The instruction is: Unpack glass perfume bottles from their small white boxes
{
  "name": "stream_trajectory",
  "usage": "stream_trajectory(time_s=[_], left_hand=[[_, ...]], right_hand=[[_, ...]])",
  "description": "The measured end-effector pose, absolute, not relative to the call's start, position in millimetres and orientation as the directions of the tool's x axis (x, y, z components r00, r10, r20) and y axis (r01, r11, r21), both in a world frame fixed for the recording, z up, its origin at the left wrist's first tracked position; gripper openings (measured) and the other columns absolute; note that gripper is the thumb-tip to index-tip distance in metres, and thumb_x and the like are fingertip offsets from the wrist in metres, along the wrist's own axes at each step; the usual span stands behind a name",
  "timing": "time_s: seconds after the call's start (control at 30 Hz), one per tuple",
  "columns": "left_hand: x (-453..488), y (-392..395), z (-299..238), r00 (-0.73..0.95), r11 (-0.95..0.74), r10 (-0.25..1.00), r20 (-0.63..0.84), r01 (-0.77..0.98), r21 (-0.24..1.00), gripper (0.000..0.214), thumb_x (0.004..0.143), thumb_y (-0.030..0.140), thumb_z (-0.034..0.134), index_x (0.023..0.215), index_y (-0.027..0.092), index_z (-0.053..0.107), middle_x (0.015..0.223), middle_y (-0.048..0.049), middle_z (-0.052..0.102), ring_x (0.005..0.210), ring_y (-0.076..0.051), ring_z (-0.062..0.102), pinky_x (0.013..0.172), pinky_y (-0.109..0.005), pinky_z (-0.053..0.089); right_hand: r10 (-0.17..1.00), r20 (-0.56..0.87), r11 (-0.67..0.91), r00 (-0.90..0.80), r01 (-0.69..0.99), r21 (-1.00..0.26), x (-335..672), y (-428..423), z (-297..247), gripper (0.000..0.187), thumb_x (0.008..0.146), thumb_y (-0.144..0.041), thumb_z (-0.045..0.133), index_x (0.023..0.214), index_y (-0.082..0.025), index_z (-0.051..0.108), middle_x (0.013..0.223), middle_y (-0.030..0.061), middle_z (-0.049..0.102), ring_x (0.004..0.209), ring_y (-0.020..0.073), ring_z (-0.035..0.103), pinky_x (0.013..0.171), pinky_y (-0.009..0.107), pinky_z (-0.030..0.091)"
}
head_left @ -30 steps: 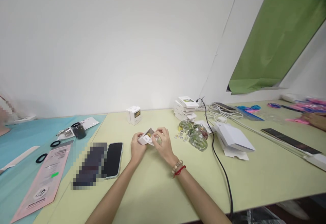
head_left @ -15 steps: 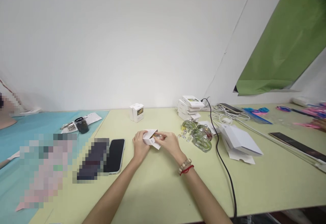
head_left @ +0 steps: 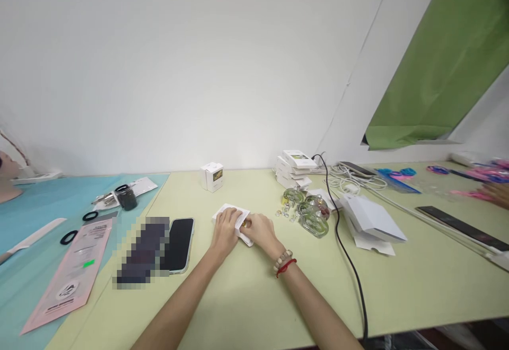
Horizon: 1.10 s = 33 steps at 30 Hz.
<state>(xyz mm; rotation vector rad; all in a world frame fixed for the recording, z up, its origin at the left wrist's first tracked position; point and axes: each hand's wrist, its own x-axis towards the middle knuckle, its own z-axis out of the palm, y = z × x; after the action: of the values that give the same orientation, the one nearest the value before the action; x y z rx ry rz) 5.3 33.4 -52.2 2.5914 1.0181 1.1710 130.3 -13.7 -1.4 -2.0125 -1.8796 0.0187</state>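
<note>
A small white cardboard box (head_left: pixel 241 219) lies tilted on the table in front of me, its flaps spread. My left hand (head_left: pixel 226 233) lies over it with fingers wrapped round its left side. At the box's opening on the right are the bent fingers of my right hand (head_left: pixel 260 232). A bit of something shiny and yellowish shows by those fingertips, mostly hidden. To the right rest several clear greenish glass bottles (head_left: pixel 313 217) with small clear caps (head_left: pixel 285 212) beside them. Farther back stands a closed white box (head_left: pixel 212 176) with a dark picture.
White boxes (head_left: pixel 295 165) are stacked near the wall. A black cable (head_left: pixel 347 246) runs past a large white carton (head_left: pixel 371 218). At left lie a phone (head_left: pixel 177 245), a pink packet (head_left: pixel 71 281) and a dark jar (head_left: pixel 126 197). Another person's hand (head_left: pixel 499 193) is at far right.
The box has tipped over, its flap now leaning left. My left hand has moved from its side to over its top, and my right fingers have curled closer into the opening.
</note>
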Motion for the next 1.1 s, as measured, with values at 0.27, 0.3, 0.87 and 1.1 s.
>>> stream_trajectory(time_s=[0.27, 0.3, 0.87, 1.1], left_hand=[[3.4, 28.3, -43.2, 0.538, -0.783, 0.616, 0.576, 0.497, 0.373, 0.048, 0.072, 0.015, 0.046, 0.119, 0.021, 0.047, 0.118, -0.0078, 0.048, 0.113, -0.021, 0.04, 0.095, -0.035, 0.029], [3.2, 28.3, -43.1, 0.544, -0.781, 0.619, 0.566, 0.5, 0.373, 0.05, 0.07, 0.013, 0.046, 0.12, 0.021, 0.046, 0.119, -0.0074, 0.047, 0.114, -0.02, 0.039, 0.096, -0.035, 0.029], [5.6, 36.2, -52.0, 0.432, -0.692, 0.682, 0.59, 0.643, 0.328, 0.068, 0.066, 0.005, 0.043, 0.129, 0.03, 0.039, 0.136, -0.0007, 0.034, 0.129, -0.023, 0.024, 0.104, -0.042, 0.021], [1.7, 44.4, -52.6, 0.369, -0.63, 0.736, 0.568, 0.681, 0.373, 0.065, 0.072, 0.006, 0.037, 0.133, 0.028, 0.033, 0.137, -0.0015, 0.034, 0.129, -0.022, 0.024, 0.104, -0.041, 0.02]], right_hand=[[0.954, 0.276, -0.027, 0.116, 0.951, -0.309, 127.4, -9.3, -9.9, 0.011, 0.073, -0.026, 0.052, 0.074, -0.02, 0.062, 0.067, 0.0028, 0.063, 0.063, 0.0156, 0.057, 0.052, 0.025, 0.021], [0.954, 0.278, -0.023, 0.113, 0.951, -0.307, 127.6, -9.0, -10.8, 0.011, 0.074, -0.025, 0.051, 0.074, -0.02, 0.061, 0.067, 0.0025, 0.063, 0.063, 0.0155, 0.056, 0.052, 0.025, 0.021], [0.909, 0.417, 0.173, 0.023, 0.889, -0.425, 127.2, -7.1, -13.6, 0.017, 0.082, -0.022, 0.044, 0.095, -0.019, 0.055, 0.091, 0.0017, 0.055, 0.08, 0.0125, 0.052, 0.066, 0.024, 0.034], [0.912, 0.401, 0.145, 0.088, 0.845, -0.515, 132.1, -9.8, -12.3, 0.022, 0.086, -0.031, 0.042, 0.102, -0.024, 0.055, 0.1, 0.001, 0.057, 0.083, 0.0136, 0.055, 0.068, 0.025, 0.037]])
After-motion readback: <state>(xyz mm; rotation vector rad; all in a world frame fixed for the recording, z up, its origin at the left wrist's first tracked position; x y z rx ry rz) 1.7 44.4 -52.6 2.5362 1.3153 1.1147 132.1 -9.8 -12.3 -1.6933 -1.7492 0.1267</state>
